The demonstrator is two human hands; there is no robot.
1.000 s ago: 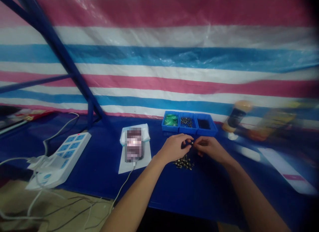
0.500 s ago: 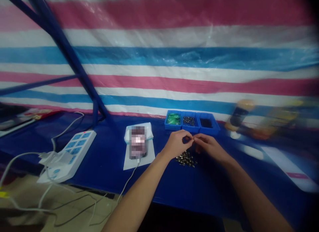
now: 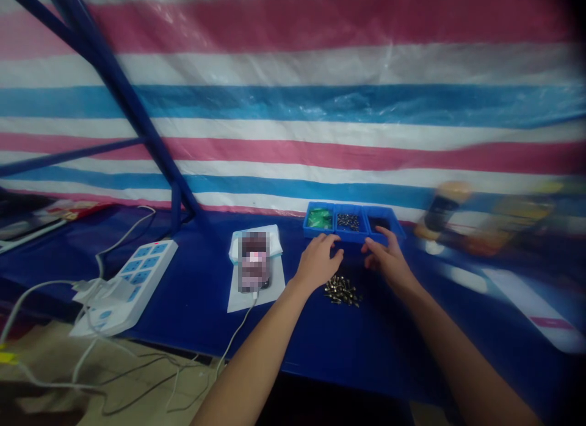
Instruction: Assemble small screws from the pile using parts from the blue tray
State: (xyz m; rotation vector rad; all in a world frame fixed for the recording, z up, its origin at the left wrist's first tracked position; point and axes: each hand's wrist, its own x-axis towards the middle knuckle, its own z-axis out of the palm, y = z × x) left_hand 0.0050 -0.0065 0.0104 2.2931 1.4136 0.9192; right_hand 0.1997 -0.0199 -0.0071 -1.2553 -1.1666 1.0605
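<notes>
My left hand reaches forward over the blue table, fingers stretched toward the front of three joined blue bins. My right hand reaches beside it, fingertips at the rim of the right bin. The left bin holds green parts, the middle one small metal parts, the right one dark parts. A pile of small metal pieces lies on the table just behind both hands. Nothing shows in either hand.
A phone on a cable lies on white paper left of my hands. A white power strip with cords sits at the left edge. A blurred bottle stands at right. A blue frame pole crosses the striped tarp.
My hands were pinched together over a small piece above the pile. They have parted and moved forward to the bins, fingers now stretched out.
</notes>
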